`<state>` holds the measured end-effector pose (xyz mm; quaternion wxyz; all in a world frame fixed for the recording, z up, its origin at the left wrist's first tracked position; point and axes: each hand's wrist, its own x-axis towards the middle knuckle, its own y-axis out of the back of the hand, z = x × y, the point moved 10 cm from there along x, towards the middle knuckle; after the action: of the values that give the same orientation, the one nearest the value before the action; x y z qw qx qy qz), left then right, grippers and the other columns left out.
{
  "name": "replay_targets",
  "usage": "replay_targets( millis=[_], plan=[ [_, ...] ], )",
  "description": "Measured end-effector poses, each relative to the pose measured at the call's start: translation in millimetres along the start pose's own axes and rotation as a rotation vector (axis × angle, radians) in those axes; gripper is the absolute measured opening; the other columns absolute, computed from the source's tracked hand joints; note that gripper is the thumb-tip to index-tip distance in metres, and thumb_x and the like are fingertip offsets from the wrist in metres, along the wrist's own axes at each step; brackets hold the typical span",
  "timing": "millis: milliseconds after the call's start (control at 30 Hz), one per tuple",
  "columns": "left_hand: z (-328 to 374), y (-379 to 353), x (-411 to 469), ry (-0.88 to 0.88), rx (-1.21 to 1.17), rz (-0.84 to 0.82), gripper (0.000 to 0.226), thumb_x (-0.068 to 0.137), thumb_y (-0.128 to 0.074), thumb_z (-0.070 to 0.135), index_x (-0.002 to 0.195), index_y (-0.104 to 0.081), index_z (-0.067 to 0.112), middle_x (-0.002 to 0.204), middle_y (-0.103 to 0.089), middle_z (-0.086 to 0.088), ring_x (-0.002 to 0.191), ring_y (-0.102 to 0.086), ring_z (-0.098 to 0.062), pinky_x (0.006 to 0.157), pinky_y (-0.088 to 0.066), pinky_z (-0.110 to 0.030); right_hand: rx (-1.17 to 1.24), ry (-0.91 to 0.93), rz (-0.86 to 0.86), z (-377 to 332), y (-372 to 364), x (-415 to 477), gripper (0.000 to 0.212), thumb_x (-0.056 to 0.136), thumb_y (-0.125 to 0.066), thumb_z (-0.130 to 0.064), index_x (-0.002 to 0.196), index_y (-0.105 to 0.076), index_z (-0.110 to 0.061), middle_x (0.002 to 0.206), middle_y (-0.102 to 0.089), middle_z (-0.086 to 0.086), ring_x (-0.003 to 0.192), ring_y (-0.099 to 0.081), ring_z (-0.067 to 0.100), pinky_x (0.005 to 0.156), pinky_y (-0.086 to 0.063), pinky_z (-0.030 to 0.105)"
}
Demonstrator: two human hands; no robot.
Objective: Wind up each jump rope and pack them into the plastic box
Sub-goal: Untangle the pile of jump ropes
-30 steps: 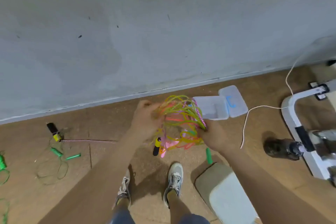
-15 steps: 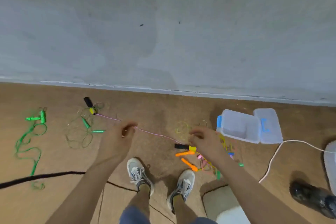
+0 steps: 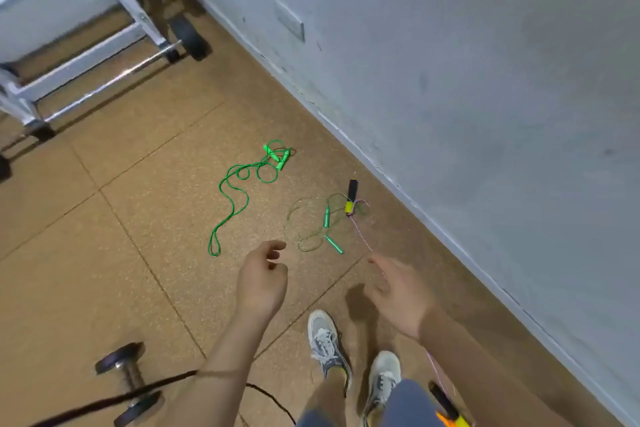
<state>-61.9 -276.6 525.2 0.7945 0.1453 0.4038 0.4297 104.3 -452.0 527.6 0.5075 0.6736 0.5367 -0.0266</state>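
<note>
A pink jump rope lies by the wall, its black and yellow handle (image 3: 351, 198) on the floor. Its thin cord (image 3: 362, 236) runs taut to my right hand (image 3: 398, 291), whose loosely spread fingers pinch it. The cord goes on under my forearm to a second black and yellow handle (image 3: 445, 400) at the bottom right. My left hand (image 3: 263, 279) hovers empty with its fingers half curled. A thin dark green rope (image 3: 327, 217) with green handles lies tangled in front of my hands. A bright green rope (image 3: 239, 184) sprawls further left. The plastic box is out of view.
A grey wall (image 3: 485, 80) with a socket plate (image 3: 289, 22) runs along the right. A metal rack on wheels (image 3: 86, 55) stands at the back left. A dumbbell (image 3: 128, 381) and a black cord (image 3: 104, 402) lie at the lower left. My shoes (image 3: 325, 343) stand below my hands.
The view has swung left, so the box and the bundle of coloured ropes are gone from sight. My hands let go of that bundle. The right hand now has the pink cord.
</note>
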Motion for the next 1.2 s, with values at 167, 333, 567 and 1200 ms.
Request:
replay_targets(
  millis=[167,333,567,1200],
  plan=[
    [-56,60,111,0.092,0.070,0.191,0.044,0.081,-0.056,0.000,0.124,-0.058,0.013,0.124,-0.057,-0.011,0.107,-0.056,-0.030,0.091,-0.043,-0.034,-0.151,0.070,-0.128,-64,-26,135,0.073,0.091,-0.053,-0.039,0.152,-0.014,-0.026,0.158,-0.019,0.000,0.145,-0.016,0.022,0.117,-0.021,0.035],
    [-108,80,240,0.150,0.231,0.238,0.059,0.082,-0.062,0.013,0.138,-0.043,0.017,0.136,-0.047,-0.010,0.115,-0.053,-0.035,0.094,-0.043,-0.039,-0.228,0.094,-0.240,-97,-74,286,0.092,0.084,-0.061,-0.043,0.152,-0.001,-0.028,0.161,-0.006,0.004,0.147,-0.011,0.027,0.118,-0.017,0.038],
    [-248,18,461,0.203,0.461,0.108,0.063,0.082,-0.068,0.035,0.136,-0.045,0.011,0.137,-0.044,-0.015,0.122,-0.047,-0.035,0.100,-0.038,-0.038,-0.360,0.144,-0.260,-99,-185,528,0.104,0.078,-0.068,-0.048,0.152,0.002,-0.029,0.161,-0.008,0.007,0.144,-0.017,0.032,0.116,-0.024,0.043],
    [-390,-116,641,0.066,0.441,-0.019,0.042,0.078,-0.062,0.022,0.109,-0.034,0.019,0.087,-0.062,-0.011,0.074,-0.059,-0.033,0.070,-0.051,-0.038,-0.634,0.297,0.087,-78,-358,790,0.058,0.084,-0.054,-0.004,0.136,-0.037,-0.021,0.127,-0.037,0.018,0.116,-0.041,0.040,0.084,-0.045,0.055]
  ],
)
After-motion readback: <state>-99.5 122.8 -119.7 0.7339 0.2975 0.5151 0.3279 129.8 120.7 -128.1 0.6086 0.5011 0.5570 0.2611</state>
